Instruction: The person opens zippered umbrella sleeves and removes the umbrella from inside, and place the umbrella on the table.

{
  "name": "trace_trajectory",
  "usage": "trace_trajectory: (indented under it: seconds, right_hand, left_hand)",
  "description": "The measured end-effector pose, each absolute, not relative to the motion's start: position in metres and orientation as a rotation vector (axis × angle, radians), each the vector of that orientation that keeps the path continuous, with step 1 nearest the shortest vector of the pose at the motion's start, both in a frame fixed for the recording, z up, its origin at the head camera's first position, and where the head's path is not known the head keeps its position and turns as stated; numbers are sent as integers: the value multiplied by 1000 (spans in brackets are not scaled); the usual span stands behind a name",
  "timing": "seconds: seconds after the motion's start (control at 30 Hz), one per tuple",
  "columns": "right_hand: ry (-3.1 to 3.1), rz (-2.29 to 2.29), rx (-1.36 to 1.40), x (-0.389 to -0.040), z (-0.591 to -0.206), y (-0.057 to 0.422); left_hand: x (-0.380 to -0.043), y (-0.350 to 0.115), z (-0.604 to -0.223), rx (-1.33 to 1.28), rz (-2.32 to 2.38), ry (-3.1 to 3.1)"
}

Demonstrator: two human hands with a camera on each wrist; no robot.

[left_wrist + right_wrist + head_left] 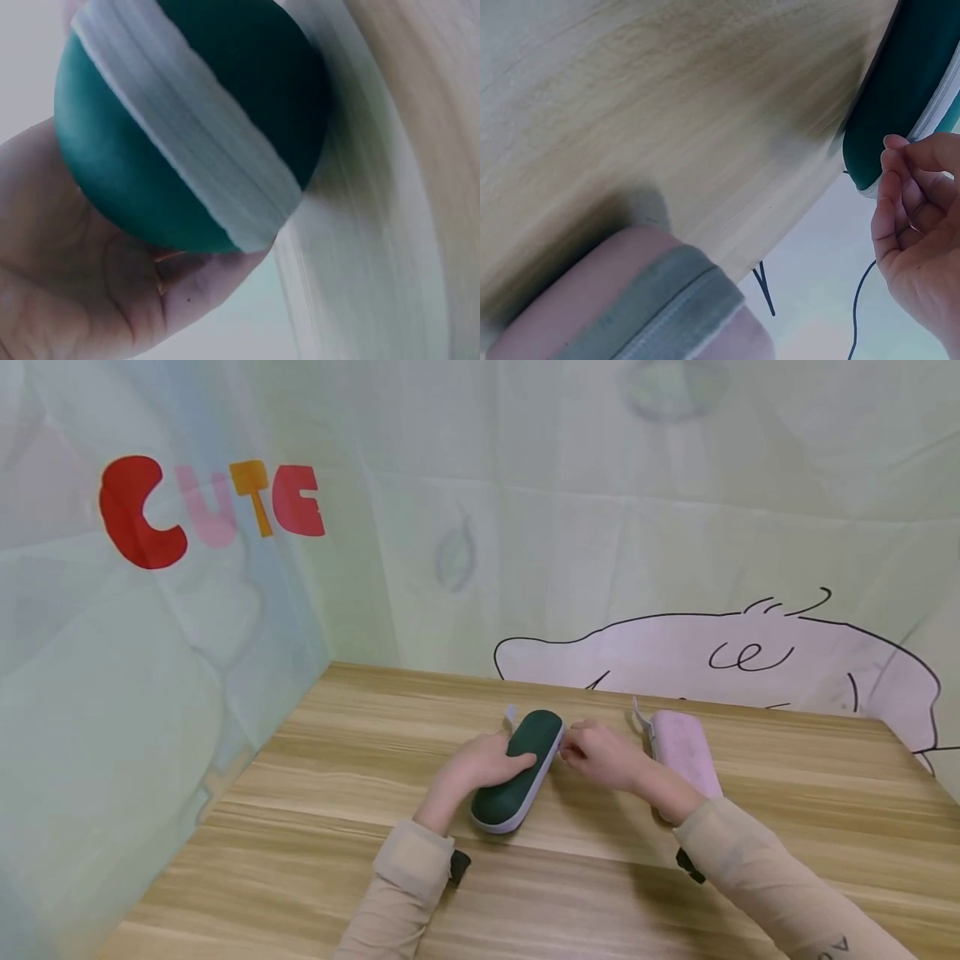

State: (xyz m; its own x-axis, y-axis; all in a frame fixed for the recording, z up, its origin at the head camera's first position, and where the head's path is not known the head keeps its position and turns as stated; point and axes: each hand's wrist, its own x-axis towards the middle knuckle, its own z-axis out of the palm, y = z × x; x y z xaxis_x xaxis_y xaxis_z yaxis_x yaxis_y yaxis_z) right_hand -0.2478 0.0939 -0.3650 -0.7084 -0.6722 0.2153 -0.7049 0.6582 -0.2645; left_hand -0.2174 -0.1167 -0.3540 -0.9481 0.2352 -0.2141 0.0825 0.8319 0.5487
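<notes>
A dark green zippered case [504,797] with a pale band round its side lies slanted on the table. My left hand [483,762] grips it from the left, thumb across the top; the left wrist view shows the fingers curled round its rounded end. At its far right edge, my right hand [603,756] has thumb and forefinger pinched together on the zipper. Those fingertips [894,142] hide the zipper pull. A short pale strap [511,716] sticks out at the case's far left side. To the right, a pink zippered case [684,743] lies partly under the right forearm.
The wooden table [337,752] meets a printed cloth backdrop [420,585] at its back and left edges. A pale strap [640,714] rises from the pink case's far left corner. Bare wood shows left of the green case and in front of the hands.
</notes>
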Motion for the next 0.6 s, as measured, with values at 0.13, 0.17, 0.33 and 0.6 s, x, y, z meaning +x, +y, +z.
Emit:
trace_trajectory:
  seconds: [0.13, 0.17, 0.33, 0.6]
  right_hand:
    - [-2761, 523, 1154, -247, -366, 94]
    - [-2761, 525, 1153, -247, -366, 94]
    - [-2754, 530, 1150, -247, -368, 95]
    - [-2741, 581, 1155, -247, -369, 98]
  left_hand:
    - [-217, -116, -353, 249, 794, 2734]
    - [-217, -116, -352, 253, 785, 2737]
    - [-217, -115, -352, 265, 758, 2754]
    - [-215, -113, -350, 265, 726, 2767]
